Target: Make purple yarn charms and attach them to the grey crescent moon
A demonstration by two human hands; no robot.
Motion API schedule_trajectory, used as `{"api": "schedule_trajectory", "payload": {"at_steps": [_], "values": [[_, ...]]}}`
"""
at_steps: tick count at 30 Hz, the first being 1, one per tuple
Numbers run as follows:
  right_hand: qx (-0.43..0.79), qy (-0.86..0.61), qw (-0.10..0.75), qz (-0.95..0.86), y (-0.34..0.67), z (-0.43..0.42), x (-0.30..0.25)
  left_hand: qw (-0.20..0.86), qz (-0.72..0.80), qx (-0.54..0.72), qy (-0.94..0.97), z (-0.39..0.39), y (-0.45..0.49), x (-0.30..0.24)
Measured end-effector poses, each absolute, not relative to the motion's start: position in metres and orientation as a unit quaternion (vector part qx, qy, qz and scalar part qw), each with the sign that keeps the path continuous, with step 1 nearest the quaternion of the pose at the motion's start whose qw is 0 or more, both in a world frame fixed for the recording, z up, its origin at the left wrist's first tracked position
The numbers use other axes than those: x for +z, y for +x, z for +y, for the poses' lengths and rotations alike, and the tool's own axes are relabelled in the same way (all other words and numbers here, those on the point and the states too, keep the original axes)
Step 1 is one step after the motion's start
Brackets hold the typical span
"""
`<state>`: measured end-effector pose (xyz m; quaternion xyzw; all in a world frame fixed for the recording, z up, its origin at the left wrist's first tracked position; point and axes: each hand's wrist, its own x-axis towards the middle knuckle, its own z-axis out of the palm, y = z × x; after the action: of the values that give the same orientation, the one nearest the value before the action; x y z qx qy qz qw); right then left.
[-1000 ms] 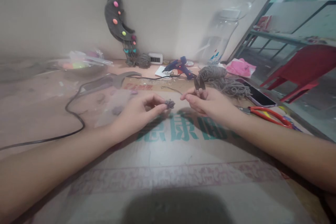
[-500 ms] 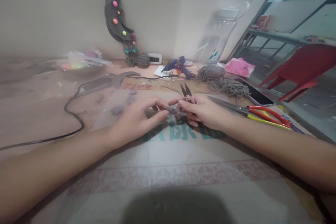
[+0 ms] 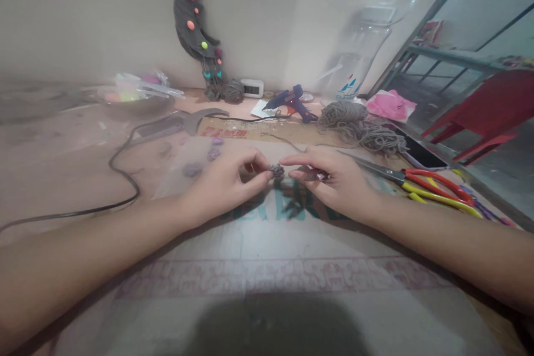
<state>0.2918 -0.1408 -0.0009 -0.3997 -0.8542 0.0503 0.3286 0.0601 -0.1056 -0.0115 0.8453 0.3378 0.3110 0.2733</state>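
Observation:
Between the thumb and fingertips of my left hand (image 3: 236, 181) is a small bundle of grey yarn (image 3: 277, 171), held over the printed sheet. My right hand (image 3: 340, 178) is closed around small thread snips (image 3: 314, 174), which lie mostly hidden in its palm. Its index fingertip reaches close to the yarn bundle; contact is hard to make out. Left of my left hand, small purplish-grey yarn pieces (image 3: 192, 169) rest on the sheet. Beyond my right hand lie large scissors (image 3: 434, 186) with red and yellow handles.
At the back stand a blue glue gun (image 3: 287, 101), a small digital clock (image 3: 252, 88), a grey yarn skein (image 3: 359, 122) and a clear bottle (image 3: 362, 55). A phone (image 3: 421, 150) lies to the right. A black cord (image 3: 125, 169) crosses the left side. A decorated grey crescent (image 3: 187, 25) hangs on the wall.
The snips' blades, pointing up before, are now turned down into my right palm. My right hand has drawn slightly away from the yarn bundle, which my left hand still pinches.

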Motion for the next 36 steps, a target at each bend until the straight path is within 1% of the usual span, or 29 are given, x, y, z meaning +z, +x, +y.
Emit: {"api": "schedule_trajectory", "payload": {"at_steps": [8, 14, 20, 24, 27, 30, 34, 36], "values": [[0.037, -0.363, 0.327, -0.872, 0.2927, -0.1387, -0.0073, 0.266, 0.318, 0.311, 0.855, -0.1069, 0.0611, -0.0117], [0.070, -0.357, 0.316, -0.876, 0.2909, -0.1383, -0.0072, 0.271, 0.300, 0.302, 0.863, -0.1071, 0.0603, -0.0119], [0.148, -0.430, 0.374, -0.809, 0.2869, -0.1399, -0.0080, 0.244, 0.297, 0.310, 0.869, -0.1072, 0.0604, -0.0107], [0.124, -0.428, 0.350, -0.824, 0.2863, -0.1383, -0.0074, 0.218, 0.295, 0.326, 0.871, -0.1078, 0.0609, -0.0116], [0.091, -0.415, 0.340, -0.839, 0.2874, -0.1371, -0.0079, 0.219, 0.293, 0.326, 0.872, -0.1077, 0.0614, -0.0113], [0.057, -0.405, 0.337, -0.848, 0.2894, -0.1364, -0.0093, 0.256, 0.306, 0.310, 0.863, -0.1069, 0.0617, -0.0099], [0.014, -0.393, 0.327, -0.859, 0.2923, -0.1367, -0.0105, 0.357, 0.345, 0.275, 0.823, -0.1069, 0.0619, -0.0088], [-0.005, -0.382, 0.317, -0.868, 0.2932, -0.1374, -0.0111, 0.375, 0.354, 0.278, 0.811, -0.1075, 0.0624, -0.0091]]}}
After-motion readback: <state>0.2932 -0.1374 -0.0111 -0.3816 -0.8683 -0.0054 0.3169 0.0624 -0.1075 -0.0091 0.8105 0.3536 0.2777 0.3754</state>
